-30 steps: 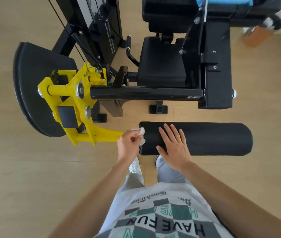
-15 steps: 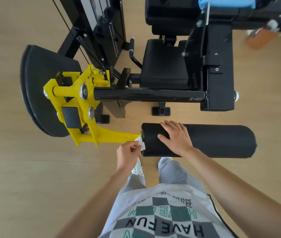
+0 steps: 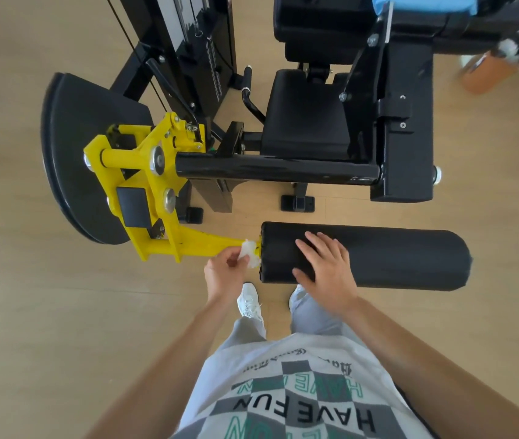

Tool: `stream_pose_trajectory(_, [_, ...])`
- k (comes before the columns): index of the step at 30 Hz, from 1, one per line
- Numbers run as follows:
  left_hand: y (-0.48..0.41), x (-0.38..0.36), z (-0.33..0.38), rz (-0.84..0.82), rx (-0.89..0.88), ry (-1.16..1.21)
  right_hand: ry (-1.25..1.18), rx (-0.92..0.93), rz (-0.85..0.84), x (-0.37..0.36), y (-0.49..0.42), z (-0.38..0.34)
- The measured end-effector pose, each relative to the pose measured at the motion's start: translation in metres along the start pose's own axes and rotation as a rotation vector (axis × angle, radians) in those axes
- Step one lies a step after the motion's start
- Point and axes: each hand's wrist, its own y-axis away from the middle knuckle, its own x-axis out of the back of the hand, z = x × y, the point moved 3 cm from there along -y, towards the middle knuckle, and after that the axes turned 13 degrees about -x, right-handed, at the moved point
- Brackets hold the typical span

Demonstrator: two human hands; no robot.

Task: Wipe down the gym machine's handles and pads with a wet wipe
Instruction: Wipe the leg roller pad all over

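Note:
A long black roller pad (image 3: 403, 258) lies across the middle of the view, fixed to a yellow lever arm (image 3: 201, 243). My left hand (image 3: 224, 274) pinches a crumpled white wet wipe (image 3: 249, 253) and holds it against the pad's left end face, where the yellow arm meets it. My right hand (image 3: 326, 270) lies flat on top of the pad near its left end, fingers spread and straight, thumb toward me. Behind the pad are the black seat pad (image 3: 305, 118) and a black handle (image 3: 250, 93) to the seat's left.
A black crossbar (image 3: 277, 169) runs above the roller pad. The weight stack frame (image 3: 194, 42) stands at the back left, with a black curved plate (image 3: 74, 153) on the left. An orange container (image 3: 486, 71) stands on the wooden floor at the far right. My feet are just below the pad.
My right hand has flattened on the pad's top and shifted slightly toward me. The left hand with the wipe stays at the pad's left end, working a little up and down.

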Motion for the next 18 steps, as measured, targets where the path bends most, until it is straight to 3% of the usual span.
stream_pose_trajectory(6, [-0.007,-0.019,0.007,-0.119,-0.042,0.040,0.068,-0.026,-0.098,-0.009,0.006,0.002])
stream_pose_trajectory(15, [0.028,-0.019,-0.025,-0.238,-0.050,-0.107,0.171,-0.038,-0.144,0.002,-0.034,-0.001])
stream_pose_trajectory(18, [0.039,-0.023,-0.032,-0.373,-0.073,-0.162,0.162,-0.043,-0.182,0.008,-0.049,-0.001])
